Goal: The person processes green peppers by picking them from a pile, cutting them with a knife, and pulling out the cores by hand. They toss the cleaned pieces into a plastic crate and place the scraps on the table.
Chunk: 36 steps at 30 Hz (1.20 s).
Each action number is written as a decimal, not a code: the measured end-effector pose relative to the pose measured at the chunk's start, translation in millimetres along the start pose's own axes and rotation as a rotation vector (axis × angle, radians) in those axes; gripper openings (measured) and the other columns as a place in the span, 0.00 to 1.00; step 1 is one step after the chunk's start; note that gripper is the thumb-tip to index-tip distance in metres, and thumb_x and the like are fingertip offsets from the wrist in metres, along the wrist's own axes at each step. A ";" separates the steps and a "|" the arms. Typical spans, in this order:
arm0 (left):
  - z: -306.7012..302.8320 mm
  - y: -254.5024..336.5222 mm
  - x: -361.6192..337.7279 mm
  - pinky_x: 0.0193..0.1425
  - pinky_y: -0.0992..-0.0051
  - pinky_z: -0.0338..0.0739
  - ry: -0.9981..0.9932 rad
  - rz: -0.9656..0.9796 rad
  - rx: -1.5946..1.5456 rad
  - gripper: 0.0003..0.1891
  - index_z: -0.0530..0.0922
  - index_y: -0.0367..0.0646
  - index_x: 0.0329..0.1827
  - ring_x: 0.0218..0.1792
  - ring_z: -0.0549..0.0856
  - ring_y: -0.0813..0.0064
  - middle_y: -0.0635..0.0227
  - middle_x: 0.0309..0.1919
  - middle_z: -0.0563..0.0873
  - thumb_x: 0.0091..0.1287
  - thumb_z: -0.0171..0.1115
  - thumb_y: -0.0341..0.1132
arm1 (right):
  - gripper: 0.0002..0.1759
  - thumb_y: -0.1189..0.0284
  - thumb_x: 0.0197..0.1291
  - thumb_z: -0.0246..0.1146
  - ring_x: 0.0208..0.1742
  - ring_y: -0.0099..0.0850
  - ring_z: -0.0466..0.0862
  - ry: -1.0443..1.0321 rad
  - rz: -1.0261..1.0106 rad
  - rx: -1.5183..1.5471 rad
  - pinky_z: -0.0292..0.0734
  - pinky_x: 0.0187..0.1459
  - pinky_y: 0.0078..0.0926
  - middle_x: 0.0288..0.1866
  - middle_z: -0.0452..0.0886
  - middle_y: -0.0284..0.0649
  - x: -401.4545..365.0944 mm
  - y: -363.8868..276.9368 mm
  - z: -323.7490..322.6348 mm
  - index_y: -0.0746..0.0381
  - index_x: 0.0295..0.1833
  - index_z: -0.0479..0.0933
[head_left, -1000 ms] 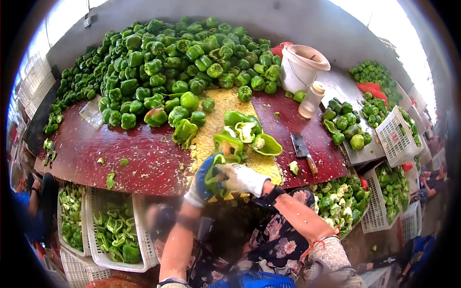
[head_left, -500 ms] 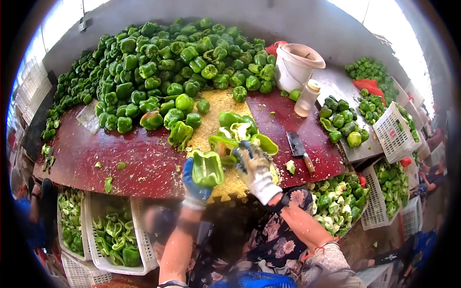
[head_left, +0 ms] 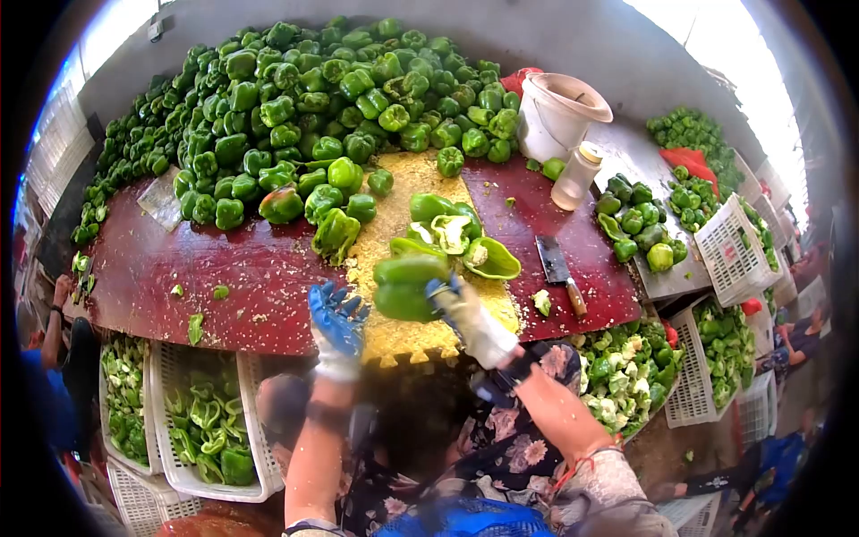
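My left hand (head_left: 338, 320), in a blue-palmed glove, is held over the near table edge with its fingers spread and nothing in them. My right hand (head_left: 470, 313), in a white and dark glove, grips a green bell pepper piece (head_left: 407, 286) above the yellow mat (head_left: 425, 338). Its smooth outer side faces me, slightly blurred by motion. Just behind it lie cut bell pepper pieces (head_left: 494, 259) with a pale seed core (head_left: 450, 231). A cleaver (head_left: 554, 259) with a wooden handle rests on the red tabletop (head_left: 233, 309), to the right of the mat.
A large heap of whole bell peppers (head_left: 295, 107) covers the back of the table. A white bucket (head_left: 548, 121) and a clear jar (head_left: 575, 179) stand at right. Crates of cut peppers (head_left: 215, 421) flank me below the table; another person's arm (head_left: 55, 313) is at far left.
My left hand no longer holds the hollow pepper half; its fingers have opened and it has moved slightly left. My right hand now grips a pepper piece, lifted in front of the cut pieces.
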State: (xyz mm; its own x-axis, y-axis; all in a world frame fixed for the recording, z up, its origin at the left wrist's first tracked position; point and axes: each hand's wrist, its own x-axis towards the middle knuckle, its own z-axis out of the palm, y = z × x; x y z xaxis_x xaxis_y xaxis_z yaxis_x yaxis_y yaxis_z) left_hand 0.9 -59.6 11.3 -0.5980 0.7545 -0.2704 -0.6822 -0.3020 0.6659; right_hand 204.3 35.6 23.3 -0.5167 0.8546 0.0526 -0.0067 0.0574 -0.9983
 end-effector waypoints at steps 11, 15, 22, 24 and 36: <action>17.6 4.2 -29.9 0.62 0.43 0.78 -0.358 -0.460 -0.020 0.30 0.72 0.49 0.67 0.61 0.80 0.53 0.61 0.63 0.77 0.75 0.49 0.63 | 0.32 0.65 0.74 0.58 0.77 0.40 0.65 -0.031 0.109 0.459 0.60 0.77 0.33 0.75 0.66 0.49 4.1 59.5 -17.2 0.67 0.77 0.59; 35.5 3.9 -44.8 0.62 0.54 0.81 -0.497 -0.477 -0.284 0.27 0.74 0.54 0.69 0.60 0.82 0.63 0.64 0.58 0.83 0.78 0.45 0.60 | 0.19 0.69 0.78 0.53 0.46 0.16 0.77 -0.168 -0.163 -0.120 0.74 0.47 0.13 0.49 0.82 0.28 -20.6 -36.3 27.0 0.66 0.67 0.74; 31.1 29.3 -58.2 0.59 0.64 0.79 -0.616 0.440 0.510 0.22 0.72 0.39 0.64 0.51 0.83 0.62 0.59 0.52 0.83 0.69 0.60 0.36 | 0.22 0.77 0.65 0.59 0.55 0.34 0.82 -0.248 -0.199 -0.265 0.76 0.60 0.31 0.56 0.84 0.47 -42.4 -97.5 47.4 0.65 0.65 0.76; 20.3 38.6 -62.3 0.64 0.64 0.75 -0.515 0.908 0.872 0.31 0.65 0.34 0.70 0.56 0.80 0.58 0.54 0.58 0.79 0.65 0.65 0.26 | 0.25 0.77 0.61 0.64 0.57 0.42 0.82 -0.292 -0.508 -0.632 0.75 0.62 0.37 0.56 0.83 0.51 -41.4 -100.3 59.0 0.65 0.65 0.76; -52.7 155.2 -108.8 0.52 0.65 0.81 -0.469 0.308 -0.426 0.25 0.75 0.46 0.62 0.51 0.83 0.65 0.62 0.53 0.83 0.73 0.57 0.55 | 0.13 0.74 0.67 0.60 0.30 0.14 0.76 -0.243 -0.141 -0.001 0.70 0.33 0.11 0.37 0.85 0.28 -44.3 -120.2 121.6 0.62 0.54 0.83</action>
State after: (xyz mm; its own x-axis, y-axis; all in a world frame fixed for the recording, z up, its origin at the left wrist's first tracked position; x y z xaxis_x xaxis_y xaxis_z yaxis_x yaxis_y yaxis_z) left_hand -62.1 -219.3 107.4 -0.6113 0.7407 0.2787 -0.6735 -0.6718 0.3083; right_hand 123.9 -71.9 138.0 -0.7010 0.6892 0.1834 -0.0922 0.1674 -0.9816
